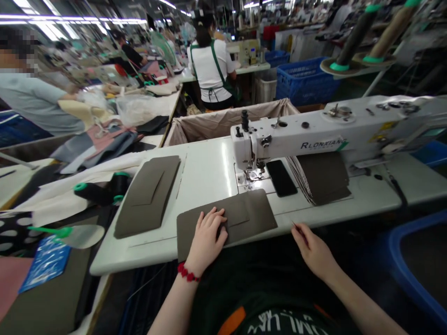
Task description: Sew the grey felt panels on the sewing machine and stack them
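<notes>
My left hand (pixel 208 237), with a red bracelet at the wrist, lies with outstretched fingers on an olive-grey fabric panel (pixel 256 211). A smaller rectangular piece sits on that panel, partly under my fingers. The panel rests at the table's front edge, before the needle area of a white sewing machine (pixel 289 139). To the right, just off the table edge, my right hand (pixel 313 249) is closed around a small, thin pointed tool (pixel 294 224); most of it is hidden in my fingers. A similar stack of panels (pixel 148 195) lies on the left of the table.
A black phone (pixel 281 178) and a stack of dark olive pieces (pixel 323 179) lie under the machine arm. Black thread cones (pixel 96 193) and cloth are at left. Behind stands a cloth-lined bin (pixel 209 128); a blue tub (pixel 394 260) is at right. Other people sit further off.
</notes>
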Demonstrator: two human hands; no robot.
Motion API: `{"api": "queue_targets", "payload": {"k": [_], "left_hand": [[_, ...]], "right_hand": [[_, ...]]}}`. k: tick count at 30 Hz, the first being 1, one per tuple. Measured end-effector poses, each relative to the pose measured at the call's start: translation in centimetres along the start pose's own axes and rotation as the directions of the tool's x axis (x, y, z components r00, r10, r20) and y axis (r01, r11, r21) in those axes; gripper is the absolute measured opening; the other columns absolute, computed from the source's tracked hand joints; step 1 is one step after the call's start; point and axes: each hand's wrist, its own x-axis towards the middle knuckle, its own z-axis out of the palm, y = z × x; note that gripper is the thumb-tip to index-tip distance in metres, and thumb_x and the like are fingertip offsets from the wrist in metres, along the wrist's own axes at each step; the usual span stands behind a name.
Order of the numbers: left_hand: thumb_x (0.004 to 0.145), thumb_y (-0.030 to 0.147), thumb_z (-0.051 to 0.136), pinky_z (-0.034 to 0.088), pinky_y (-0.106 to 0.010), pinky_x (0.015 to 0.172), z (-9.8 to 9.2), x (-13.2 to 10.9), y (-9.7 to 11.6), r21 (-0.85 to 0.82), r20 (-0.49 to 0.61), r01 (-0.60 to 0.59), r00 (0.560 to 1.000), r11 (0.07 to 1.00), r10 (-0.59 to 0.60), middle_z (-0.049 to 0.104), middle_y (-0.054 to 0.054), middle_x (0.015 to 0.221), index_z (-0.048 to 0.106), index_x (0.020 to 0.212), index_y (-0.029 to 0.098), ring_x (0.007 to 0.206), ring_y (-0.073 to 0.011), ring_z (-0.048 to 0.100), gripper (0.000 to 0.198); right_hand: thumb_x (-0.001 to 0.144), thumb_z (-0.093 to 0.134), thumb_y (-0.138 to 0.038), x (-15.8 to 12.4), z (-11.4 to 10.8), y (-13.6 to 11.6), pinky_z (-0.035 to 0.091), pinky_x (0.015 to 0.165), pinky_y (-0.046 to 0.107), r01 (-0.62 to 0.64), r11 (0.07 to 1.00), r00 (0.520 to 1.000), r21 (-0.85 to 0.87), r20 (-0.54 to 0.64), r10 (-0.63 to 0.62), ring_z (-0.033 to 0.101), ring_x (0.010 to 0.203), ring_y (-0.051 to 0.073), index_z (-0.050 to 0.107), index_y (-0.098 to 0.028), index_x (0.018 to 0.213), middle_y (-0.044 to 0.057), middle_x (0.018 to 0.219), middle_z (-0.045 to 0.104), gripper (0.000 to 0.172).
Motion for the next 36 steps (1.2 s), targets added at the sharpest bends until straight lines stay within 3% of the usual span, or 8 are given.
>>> {"api": "queue_targets", "payload": {"k": [5,8,11,21,27,30,32,36], "left_hand": [[0.081,0.044,0.068,0.042,-0.046,0.097,2.6,1.2,6.2,-0.052,-0.021,-0.080,0.997,0.995,0.079,0.054,-0.009,0.123,0.050,0.129,0.024,0.113,-0.0294,0.050,0.054],[0.089,0.035,0.061,0.045,-0.042,0.087,5.0,1.6,8.8,-0.076,-0.020,-0.127,0.992,0.989,0.126,0.057,-0.008,0.115,0.054,0.123,0.025,0.104,-0.0268,0.052,0.037],[0.096,0.027,0.048,0.045,-0.038,0.080,6.1,2.0,9.5,-0.123,-0.018,-0.127,0.992,0.984,0.126,0.061,-0.005,0.100,0.062,0.101,0.024,0.093,-0.0227,0.054,0.015],[0.097,0.028,0.047,0.046,-0.037,0.082,5.2,1.5,10.3,-0.296,0.007,-0.063,0.998,0.953,0.068,0.062,-0.004,0.095,0.064,0.091,0.024,0.091,-0.0197,0.055,0.019],[0.097,0.035,0.046,0.040,-0.037,0.101,0.6,2.2,5.2,-0.328,0.093,-0.171,0.973,0.929,0.213,0.056,-0.003,0.126,0.068,0.090,0.026,0.116,-0.0207,0.050,0.025],[0.096,0.040,0.045,0.033,-0.041,0.108,-1.5,2.8,-0.1,-0.102,0.052,-0.001,0.999,0.995,0.006,0.043,-0.006,0.143,0.060,0.119,0.026,0.131,-0.0254,0.041,0.031],[0.089,0.049,0.054,0.031,-0.046,0.108,-2.2,2.9,-2.9,0.080,0.048,0.133,0.989,0.988,-0.137,0.042,-0.013,0.144,0.042,0.139,0.021,0.132,-0.0315,0.039,0.058],[0.076,0.061,0.064,0.037,-0.046,0.098,-2.5,2.5,-4.8,0.258,0.087,0.210,0.967,0.943,-0.239,0.057,-0.016,0.118,0.043,0.136,0.015,0.112,-0.0347,0.052,0.079]], "right_hand": [[0.096,0.038,-0.042,-1.4,0.9,0.2,0.048,0.059,0.030,-0.013,0.999,0.998,-0.036,0.063,0.015,0.066,0.069,0.020,0.052,-0.026,0.101,0.001,0.079,0.067,0.022],[0.096,0.039,-0.039,-1.5,1.4,-0.6,0.045,0.057,0.028,0.008,0.995,0.997,-0.098,0.082,0.000,0.066,0.068,0.020,0.050,-0.025,0.099,0.000,0.077,0.066,0.018],[0.097,0.038,-0.038,-1.2,1.7,-1.6,0.042,0.055,0.028,0.044,0.988,0.993,-0.149,0.116,-0.027,0.066,0.065,0.019,0.049,-0.025,0.094,-0.001,0.074,0.065,0.018],[0.099,0.032,-0.033,0.2,2.0,-2.7,0.036,0.050,0.028,0.080,0.959,0.988,-0.271,0.146,-0.041,0.065,0.061,0.020,0.051,-0.022,0.091,0.000,0.068,0.065,0.024],[0.099,0.034,-0.040,0.1,1.3,-1.9,0.040,0.054,0.027,0.039,0.982,0.995,-0.183,0.094,-0.022,0.065,0.063,0.018,0.052,-0.022,0.096,-0.001,0.069,0.064,0.025],[0.096,0.041,-0.045,0.1,1.2,-2.1,0.044,0.059,0.027,0.067,0.990,0.996,-0.128,0.059,-0.060,0.066,0.067,0.017,0.050,-0.022,0.120,-0.002,0.076,0.066,0.034],[0.094,0.043,-0.045,0.1,1.5,-2.3,0.046,0.060,0.027,0.115,0.983,0.992,-0.142,0.075,-0.105,0.067,0.068,0.018,0.044,-0.024,0.134,-0.002,0.077,0.068,0.045],[0.094,0.043,-0.042,0.5,2.6,-2.7,0.048,0.059,0.029,0.185,0.962,0.979,-0.202,0.118,-0.164,0.068,0.064,0.019,0.041,-0.023,0.141,-0.002,0.073,0.069,0.050]]}}
